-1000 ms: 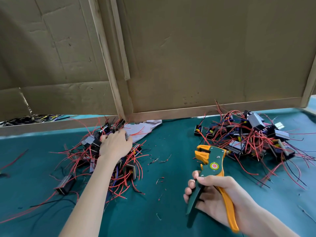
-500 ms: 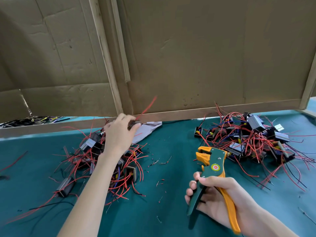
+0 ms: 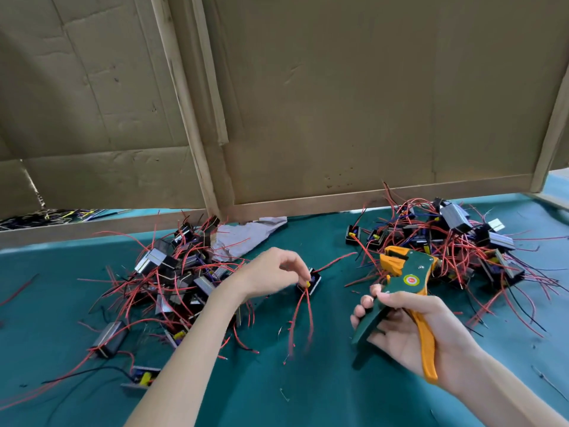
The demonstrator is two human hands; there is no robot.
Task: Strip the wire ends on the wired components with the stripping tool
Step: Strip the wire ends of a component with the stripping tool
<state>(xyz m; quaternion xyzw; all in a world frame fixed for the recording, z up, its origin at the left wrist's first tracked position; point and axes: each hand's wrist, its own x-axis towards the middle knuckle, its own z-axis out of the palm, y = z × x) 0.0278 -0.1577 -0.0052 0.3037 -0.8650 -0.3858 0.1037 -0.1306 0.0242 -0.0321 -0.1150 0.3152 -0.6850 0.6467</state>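
Observation:
My left hand (image 3: 274, 272) pinches a small black wired component (image 3: 311, 281) above the green table, its red wires (image 3: 300, 322) hanging down and one pointing right. My right hand (image 3: 409, 325) grips the green and orange stripping tool (image 3: 400, 291), jaws pointing up and away, a short way right of the component. A pile of wired components (image 3: 172, 278) with red wires lies at the left. A second pile of wired components (image 3: 455, 241) lies at the right, behind the tool.
A cardboard wall with wooden battens (image 3: 354, 118) stands along the back of the green table (image 3: 308, 396). A grey cloth (image 3: 246, 235) lies at the wall's foot. Small wire scraps (image 3: 284, 394) dot the table. More cables (image 3: 46, 215) show beyond the wall at far left.
My left hand lifted a component out of the left pile and carried it right toward the tool. My right hand with the tool stayed roughly in place.

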